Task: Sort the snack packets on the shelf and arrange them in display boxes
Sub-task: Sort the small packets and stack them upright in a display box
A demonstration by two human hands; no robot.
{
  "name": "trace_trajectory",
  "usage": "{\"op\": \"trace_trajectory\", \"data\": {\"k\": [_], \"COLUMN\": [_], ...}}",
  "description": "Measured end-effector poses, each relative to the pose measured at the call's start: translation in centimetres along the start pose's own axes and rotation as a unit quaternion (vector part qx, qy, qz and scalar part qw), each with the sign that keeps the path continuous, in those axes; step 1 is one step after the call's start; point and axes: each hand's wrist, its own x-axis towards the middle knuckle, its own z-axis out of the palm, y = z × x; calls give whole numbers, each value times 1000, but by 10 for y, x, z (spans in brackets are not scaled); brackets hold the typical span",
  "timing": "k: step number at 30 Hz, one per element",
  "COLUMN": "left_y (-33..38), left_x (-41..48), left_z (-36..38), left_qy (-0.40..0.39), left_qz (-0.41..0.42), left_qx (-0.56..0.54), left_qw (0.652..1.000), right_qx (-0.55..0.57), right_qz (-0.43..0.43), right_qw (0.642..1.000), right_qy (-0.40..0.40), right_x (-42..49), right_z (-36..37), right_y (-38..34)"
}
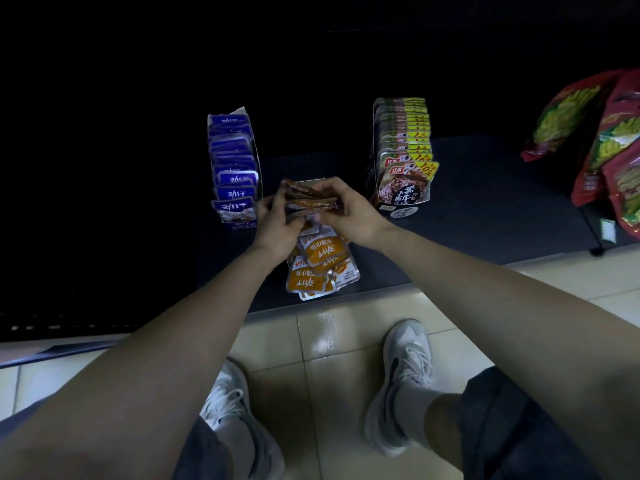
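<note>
L hand: is gripping the left end of a bundle of orange snack pkts, fingers curled round it, just above the far end of the orange pile.
R hand: is clamping the bundle's right end, thumb on top. Both hands are meeting on the one stack, apparently squaring its edges.
Task pkts: some are sitting in the bundle, the rest are lying loose and overlapping in the orange pile, near the front lip of the shelf.
Orange box: a pale edge is showing just beyond the pile, behind the hands. Poss. the box rim, too dark to say.
Risk 1: slick foil pkts fanning out and slipping from the bundle if either grip is easing off, then dropping back on the pile.
Risk 2: pile sitting close to the lip, so a wrist brushing it could be pushing pkts onto the floor.
Left of pile: purple row standing in its box, near the L hand, so an elbow swing could be tipping the front pkt.
Right of pile: brown-yellow row boxed upright, apart from the hands.
Far right of pile: red bags, well apart.
Near side of pile: shoes on the tiles.
</note>
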Motion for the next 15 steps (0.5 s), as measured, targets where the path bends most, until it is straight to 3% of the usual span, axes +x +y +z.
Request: {"op": "trace_trajectory", "data": {"k": [5,15], "left_y": [2,-4], "left_x": [-5,-6], "left_z": [-7,-7], "left_qy": [17,77], "left_qz": [35,131], "left_qx": [-23,98], "left_qw": [999,984], "right_qx": [-5,2], "right_qz": [8,16], "right_qw": [1000,1000], "right_qy": [5,11], "right_x": [3,-6], "right_z": [-2,-11], "right_y": [0,-1]}}
